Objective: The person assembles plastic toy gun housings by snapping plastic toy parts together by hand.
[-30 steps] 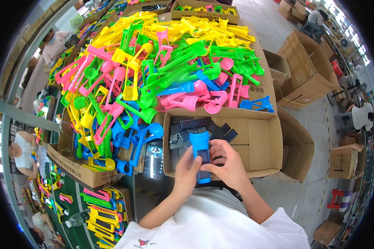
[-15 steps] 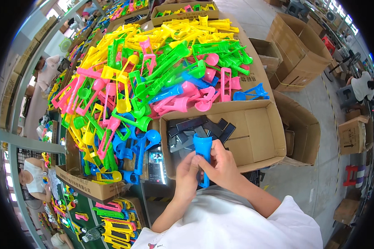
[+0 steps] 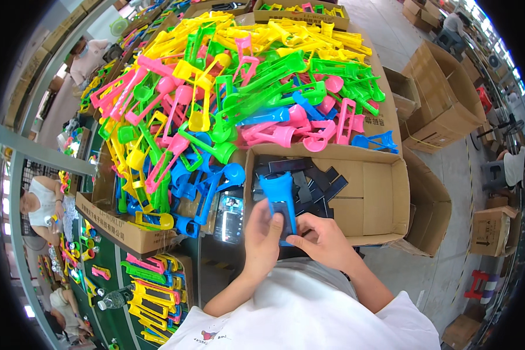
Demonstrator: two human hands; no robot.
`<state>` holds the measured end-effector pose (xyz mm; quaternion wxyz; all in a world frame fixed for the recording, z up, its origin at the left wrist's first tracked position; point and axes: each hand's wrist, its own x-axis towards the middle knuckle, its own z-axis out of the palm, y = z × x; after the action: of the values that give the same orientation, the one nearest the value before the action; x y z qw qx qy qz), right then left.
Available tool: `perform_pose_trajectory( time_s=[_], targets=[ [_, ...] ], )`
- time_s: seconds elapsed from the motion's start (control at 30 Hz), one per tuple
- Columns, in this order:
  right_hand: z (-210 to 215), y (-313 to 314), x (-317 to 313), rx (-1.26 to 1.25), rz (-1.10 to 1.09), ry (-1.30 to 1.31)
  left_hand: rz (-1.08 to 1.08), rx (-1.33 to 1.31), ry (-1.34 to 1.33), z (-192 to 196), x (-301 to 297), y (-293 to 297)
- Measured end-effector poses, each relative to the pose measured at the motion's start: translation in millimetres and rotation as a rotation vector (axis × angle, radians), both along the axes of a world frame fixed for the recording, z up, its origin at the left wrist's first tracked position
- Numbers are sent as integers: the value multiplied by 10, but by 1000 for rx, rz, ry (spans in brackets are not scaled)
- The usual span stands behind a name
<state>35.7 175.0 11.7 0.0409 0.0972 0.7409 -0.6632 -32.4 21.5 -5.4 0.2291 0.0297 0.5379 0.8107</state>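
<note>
The pile [image 3: 227,99] of yellow, green, pink and blue plastic toys covers most of the surface and leans against the far wall of the box [image 3: 385,192]; a pink piece [image 3: 347,119] and a blue one [image 3: 379,142] already sit right at that rim, so a knock to the box could, I judge, slide them in among the dark strips [image 3: 309,178] piled at its far left corner

The box lies at the near edge of the surface, its right half bare cardboard, so the strips are a short reach from the hands

A phone [image 3: 230,217] lies between the box and the blue toys on the left, close enough to the left elbow's path that a careless pull back might nudge it

The blue part [image 3: 277,201] is held over the box's near wall, left hand [image 3: 262,236] wrapped round its left side with its grip closed on it, right hand [image 3: 318,236] closed on its lower end where a dark insert shows. If the insert goes in crooked, pressing could jam it or let the part twist out and drop into the box
</note>
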Motion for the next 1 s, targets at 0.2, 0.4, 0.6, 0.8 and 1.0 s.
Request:
perform_pose_trajectory(
  time_s=[0.2, 0.4, 0.6, 0.8, 1.0],
  targets=[
    [-97, -239, 136, 100, -59, 0, -126, -1, -18, -46, 27, -263],
    [64, -299, -63, -19, 202, 49, 67, -107, 154, 189, 199, -645],
    [36, 98, -476, 934, -221, 83, 696, -522, 267, 305, 538, -1695],
    [-525, 546, -502, 1060, -66, -31, 1374, -1129, 135, 379, 1297, -3057],
    [-438, 321, -640, 848, -94, -112, 1481, -1818, -84, -19, 2027, -4137]
  ],
)
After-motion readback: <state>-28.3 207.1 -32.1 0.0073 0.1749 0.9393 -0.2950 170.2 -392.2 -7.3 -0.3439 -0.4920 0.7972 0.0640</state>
